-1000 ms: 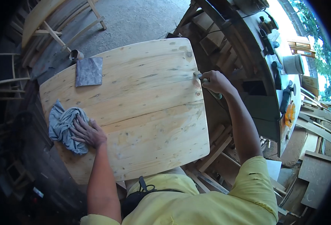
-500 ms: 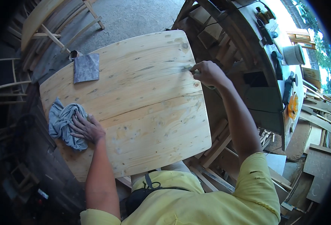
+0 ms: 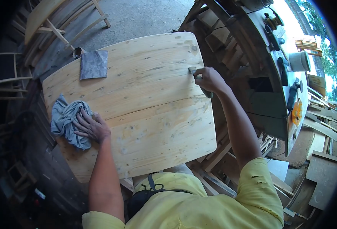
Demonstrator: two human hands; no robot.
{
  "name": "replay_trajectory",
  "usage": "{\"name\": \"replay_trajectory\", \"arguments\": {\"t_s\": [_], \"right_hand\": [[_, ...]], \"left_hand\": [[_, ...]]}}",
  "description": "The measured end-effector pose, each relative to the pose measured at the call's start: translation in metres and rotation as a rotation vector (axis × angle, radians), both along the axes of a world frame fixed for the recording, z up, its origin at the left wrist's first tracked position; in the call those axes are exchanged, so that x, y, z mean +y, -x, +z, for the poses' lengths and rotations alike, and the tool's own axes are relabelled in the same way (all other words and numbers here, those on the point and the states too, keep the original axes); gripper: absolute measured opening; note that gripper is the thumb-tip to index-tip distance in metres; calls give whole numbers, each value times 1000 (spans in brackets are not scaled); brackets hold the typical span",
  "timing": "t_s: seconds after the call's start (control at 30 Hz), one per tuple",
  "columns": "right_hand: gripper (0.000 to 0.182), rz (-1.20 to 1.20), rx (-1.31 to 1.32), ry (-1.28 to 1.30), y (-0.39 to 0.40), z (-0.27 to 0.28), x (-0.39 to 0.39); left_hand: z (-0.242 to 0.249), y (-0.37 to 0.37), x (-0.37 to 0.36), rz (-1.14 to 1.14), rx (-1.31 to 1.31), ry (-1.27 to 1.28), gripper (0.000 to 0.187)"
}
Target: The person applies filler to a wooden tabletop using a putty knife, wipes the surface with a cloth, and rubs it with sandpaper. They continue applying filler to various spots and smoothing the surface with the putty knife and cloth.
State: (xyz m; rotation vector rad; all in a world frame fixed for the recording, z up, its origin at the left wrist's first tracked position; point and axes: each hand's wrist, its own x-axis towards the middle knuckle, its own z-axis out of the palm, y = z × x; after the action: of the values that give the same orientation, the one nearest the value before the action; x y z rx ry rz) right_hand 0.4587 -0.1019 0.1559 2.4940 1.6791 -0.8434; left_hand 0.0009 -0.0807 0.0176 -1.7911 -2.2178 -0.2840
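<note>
Head view: the right hand (image 3: pixel 210 79) has its fingers clamped on the handle of a scraper (image 3: pixel 192 70), near the far right edge of a pale wooden tabletop (image 3: pixel 159 131). The blade points inward over the boards; whether its tip presses on the wood or sits just above it, I cannot tell. The left hand (image 3: pixel 92 128) lies with its fingers spread apart on a crumpled grey-blue cloth (image 3: pixel 70 122) at the left end of the top, resting on it rather than gripping it.

The step in hand looks like working the blade over a small patch of the surface. To do it well, the blade should lie at a low angle with its whole edge bearing evenly, since a raised corner could gouge wood that looks soft. Short strokes along the grain would be safer than strokes across it, with lighter pressure around the dark knot (image 3: pixel 194 48) and along the long dark line (image 3: pixel 149 108) between boards, where an edge could catch. Near the rim, a light touch would help to avoid chipping.

The flat left hand can serve as a brace, though a loose cloth may slip under weight, so leaning should stay gentle. The grey sheet (image 3: pixel 94 65) by the far left edge lies well apart from the blade.
</note>
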Motion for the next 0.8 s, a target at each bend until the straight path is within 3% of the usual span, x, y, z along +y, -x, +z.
{"name": "replay_trajectory", "arguments": {"t_s": [0.2, 0.27, 0.4, 0.57, 0.67, 0.8], "right_hand": [[37, 103, -37, 138, -3, 28, 1], [36, -48, -18, -9, -6, 25, 12], [37, 12, -48, -205, 5, 12, 28], [37, 1, -22, -98, 23, -12, 21], [38, 67, -49, 29, 21, 7, 20], [33, 44, -49, -133, -1, 14, 51]], "left_hand": [[4, -1, -1, 1, -24, 19, 65], [7, -3, -2, 14, -27, 38, 65], [7, -3, -2, 17, -35, 52, 65], [7, -2, -1, 14, -47, 48, 64], [9, -4, -2, 17, -64, 53, 65], [10, -3, -3, 13, -62, 63, 65]]}}
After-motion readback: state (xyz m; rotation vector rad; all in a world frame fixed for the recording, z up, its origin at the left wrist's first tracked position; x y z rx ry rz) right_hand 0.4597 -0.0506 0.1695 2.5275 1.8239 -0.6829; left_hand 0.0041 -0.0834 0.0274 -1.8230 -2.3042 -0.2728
